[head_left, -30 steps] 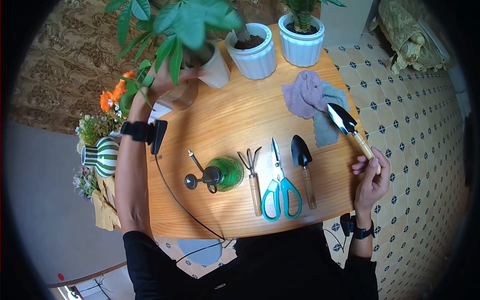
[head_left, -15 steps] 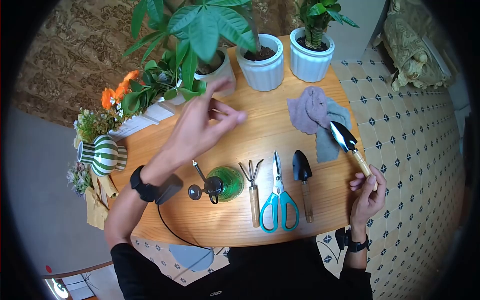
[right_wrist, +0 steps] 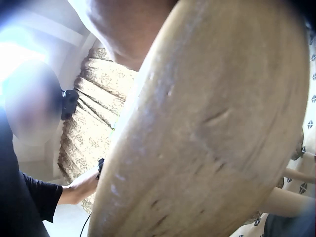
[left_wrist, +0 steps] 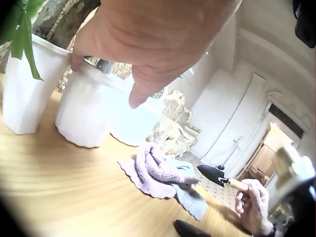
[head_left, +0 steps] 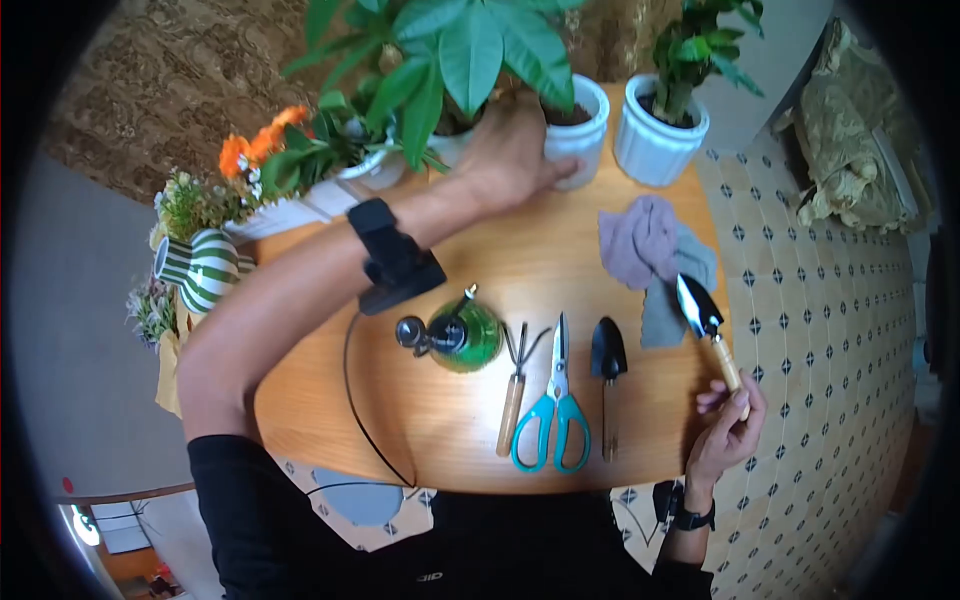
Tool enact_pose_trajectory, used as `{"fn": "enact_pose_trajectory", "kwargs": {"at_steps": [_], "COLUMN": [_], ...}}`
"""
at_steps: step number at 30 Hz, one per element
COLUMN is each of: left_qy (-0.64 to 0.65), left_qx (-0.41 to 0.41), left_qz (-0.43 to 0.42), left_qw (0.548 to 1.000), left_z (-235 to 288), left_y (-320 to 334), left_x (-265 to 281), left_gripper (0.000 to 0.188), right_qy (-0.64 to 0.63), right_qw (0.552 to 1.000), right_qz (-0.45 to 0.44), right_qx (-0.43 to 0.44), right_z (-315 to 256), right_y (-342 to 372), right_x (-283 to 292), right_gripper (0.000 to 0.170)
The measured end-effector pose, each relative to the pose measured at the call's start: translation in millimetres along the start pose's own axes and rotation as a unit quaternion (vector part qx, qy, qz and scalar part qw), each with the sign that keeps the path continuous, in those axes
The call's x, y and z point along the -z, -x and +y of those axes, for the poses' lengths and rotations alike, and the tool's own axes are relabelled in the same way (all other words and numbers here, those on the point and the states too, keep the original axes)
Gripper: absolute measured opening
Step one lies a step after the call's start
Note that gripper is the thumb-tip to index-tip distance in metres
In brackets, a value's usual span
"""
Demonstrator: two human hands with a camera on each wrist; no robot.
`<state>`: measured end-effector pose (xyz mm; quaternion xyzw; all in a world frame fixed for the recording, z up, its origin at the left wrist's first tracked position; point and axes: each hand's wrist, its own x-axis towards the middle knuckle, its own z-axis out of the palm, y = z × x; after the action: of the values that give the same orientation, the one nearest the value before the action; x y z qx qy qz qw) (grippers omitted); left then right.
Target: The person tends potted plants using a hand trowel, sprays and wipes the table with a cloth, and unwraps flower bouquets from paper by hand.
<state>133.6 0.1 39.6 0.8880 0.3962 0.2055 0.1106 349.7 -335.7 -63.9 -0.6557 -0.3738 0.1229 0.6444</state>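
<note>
My left hand (head_left: 505, 155) reaches over the table to the middle white pot (head_left: 587, 135), its thumb extended in front of the pot's side. In the left wrist view the fingers come down around that pot's rim (left_wrist: 94, 69), thumb and fingers spread apart. Broad green leaves (head_left: 470, 60) hang close over the hand, and some fingertips are hidden. My right hand (head_left: 728, 430) holds a trowel (head_left: 728, 362) by its wooden handle beside the table's right edge, black blade pointing up. Just beyond the blade lie a purple cloth (head_left: 638, 240) and a grey cloth (head_left: 665, 315).
In a row lie a hand rake (head_left: 513, 400), teal-handled scissors (head_left: 555, 410) and a second trowel (head_left: 609, 360). A green spray bottle (head_left: 475, 340) stands left of them. Another white pot (head_left: 660, 145) is at the back right. Orange flowers (head_left: 262, 145) and a striped vase (head_left: 208, 270) line the left.
My left hand has left the pots at the back left, swung right through the air and come to the middle white pot. My right hand keeps the trowel nearly in place.
</note>
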Motion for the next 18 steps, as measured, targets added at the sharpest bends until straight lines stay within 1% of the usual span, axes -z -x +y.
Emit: {"fn": "enact_pose_trajectory", "kwargs": {"at_steps": [1, 3, 5, 6, 7, 9, 10, 11, 14, 16, 18], "left_qy": [0.008, -0.007, -0.045, -0.066, -0.061, -0.069, -0.111, -0.174, -0.149, -0.128, -0.130], "left_qx": [-0.025, -0.033, -0.083, -0.054, -0.060, -0.047, -0.034, -0.044, -0.030, -0.006, -0.014], "left_qz": [0.008, -0.009, 0.042, 0.006, 0.007, -0.033, -0.022, 0.013, 0.029, 0.040, 0.048], "left_qw": [1.000, 0.999, 0.995, 0.996, 0.996, 0.996, 0.993, 0.984, 0.988, 0.991, 0.990], "left_z": [3, 1, 4, 7, 8, 8, 10, 12, 13, 14, 11], "left_y": [2, 9, 9, 8, 2, -9, -12, -15, -23, -30, -31], "left_x": [9, 15, 18, 20, 20, 21, 22, 19, 6, -2, -5], "left_gripper": [0.070, 0.072, 0.077, 0.075, 0.075, 0.073, 0.075, 0.078, 0.078, 0.076, 0.076], "right_qy": [0.000, 0.004, 0.012, 0.016, 0.011, 0.010, 0.011, 0.011, 0.008, 0.014, 0.016], "right_qw": [1.000, 1.000, 1.000, 1.000, 1.000, 1.000, 1.000, 1.000, 1.000, 1.000, 1.000], "right_qz": [0.012, 0.011, 0.006, 0.011, 0.004, 0.003, 0.006, 0.008, 0.004, -0.003, -0.001], "right_qx": [0.006, 0.005, 0.017, 0.017, 0.015, 0.013, 0.005, -0.001, 0.006, 0.018, 0.020], "right_z": [1, 1, 1, 1, 1, -1, -2, -2, -2, -3, -3], "right_y": [-1, -1, -2, -2, -2, -2, -2, -3, -3, -3, -3], "right_x": [-2, -2, -2, -2, -2, -1, -2, -2, -3, -3, -3], "right_gripper": [0.028, 0.028, 0.028, 0.028, 0.028, 0.029, 0.029, 0.029, 0.028, 0.027, 0.027]}}
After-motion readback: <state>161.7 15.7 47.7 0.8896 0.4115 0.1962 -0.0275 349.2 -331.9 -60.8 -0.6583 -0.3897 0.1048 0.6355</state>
